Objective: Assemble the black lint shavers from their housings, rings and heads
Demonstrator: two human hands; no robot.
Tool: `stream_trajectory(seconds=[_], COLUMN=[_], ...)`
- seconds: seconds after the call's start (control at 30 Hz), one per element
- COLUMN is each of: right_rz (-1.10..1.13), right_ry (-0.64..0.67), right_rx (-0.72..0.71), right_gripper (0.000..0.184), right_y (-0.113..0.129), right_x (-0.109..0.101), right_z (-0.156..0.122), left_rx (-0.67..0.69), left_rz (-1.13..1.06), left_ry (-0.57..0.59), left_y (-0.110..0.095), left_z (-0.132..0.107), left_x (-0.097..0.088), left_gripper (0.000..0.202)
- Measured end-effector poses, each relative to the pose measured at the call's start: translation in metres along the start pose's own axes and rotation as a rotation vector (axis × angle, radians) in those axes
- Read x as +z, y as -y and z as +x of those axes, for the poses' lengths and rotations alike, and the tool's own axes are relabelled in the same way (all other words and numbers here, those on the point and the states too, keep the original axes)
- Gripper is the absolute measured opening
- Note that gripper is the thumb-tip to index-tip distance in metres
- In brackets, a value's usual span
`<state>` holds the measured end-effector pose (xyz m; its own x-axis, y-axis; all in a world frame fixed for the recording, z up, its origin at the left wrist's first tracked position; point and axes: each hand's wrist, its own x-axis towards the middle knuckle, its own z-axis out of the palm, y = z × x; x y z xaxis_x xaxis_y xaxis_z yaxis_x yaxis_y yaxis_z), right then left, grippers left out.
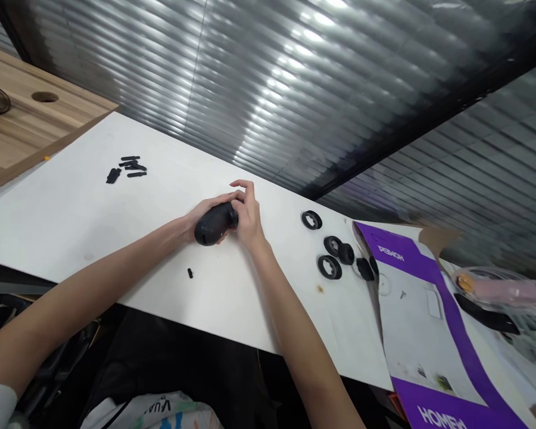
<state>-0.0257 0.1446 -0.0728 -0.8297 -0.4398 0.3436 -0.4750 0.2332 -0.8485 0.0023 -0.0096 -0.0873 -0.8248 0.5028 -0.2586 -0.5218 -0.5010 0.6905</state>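
A rounded black plastic body (213, 224) lies between both my hands near the middle of the white table (71, 208). My left hand (199, 212) is wrapped round its far side from the left. At its right end my right hand (248, 213) has its fingers curled and pinched against it, with the index finger raised. A tiny black part (190, 273) lies loose on the table just in front of my left wrist.
Several small black strips (127, 167) lie at the far left of the table. Black rings and caps (335, 253) sit to the right. A purple and white box lid (411, 322) and a clear bag of parts (495, 286) lie further right. A wooden desk (22, 125) adjoins on the left.
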Motion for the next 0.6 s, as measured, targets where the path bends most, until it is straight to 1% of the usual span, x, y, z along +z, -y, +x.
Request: stream_trajectory(seconds=[0.07, 0.13, 0.23, 0.33, 0.47, 0.53, 0.6], right_rz=[0.002, 0.001, 0.035, 0.101, 0.134, 0.144, 0.165], right_ry=[-0.078, -0.125, -0.104, -0.088, -0.076, -0.072, -0.086], right_rx=[-0.017, -0.001, 0.010, 0.007, 0.070, 0.111, 0.141], right_gripper=[0.033, 0.036, 0.038, 0.042, 0.058, 0.065, 0.065], right_y=[-0.004, -0.006, -0.006, -0.006, -0.006, -0.006, -0.006], right_x=[0.005, 0.010, 0.013, 0.014, 0.017, 0.019, 0.020], right_z=[-0.009, -0.017, -0.026, -0.028, -0.025, -0.023, -0.022], left_rx=[0.052, 0.086, 0.077, 0.070, 0.101, 0.124, 0.180], left_rz=[0.019, 0.036, 0.070, 0.044, -0.046, -0.133, -0.230], left_ry=[0.012, 0.016, -0.016, -0.075, -0.159, -0.189, -0.206], left_y=[0.000, -0.001, -0.003, -0.005, -0.011, -0.014, -0.017], left_z=[-0.002, -0.005, -0.010, -0.015, -0.017, -0.017, -0.017], left_x=[0.001, 0.002, 0.004, 0.006, 0.004, 0.001, -0.002], left_gripper=[0.037, 0.043, 0.055, 0.047, 0.031, 0.034, 0.042])
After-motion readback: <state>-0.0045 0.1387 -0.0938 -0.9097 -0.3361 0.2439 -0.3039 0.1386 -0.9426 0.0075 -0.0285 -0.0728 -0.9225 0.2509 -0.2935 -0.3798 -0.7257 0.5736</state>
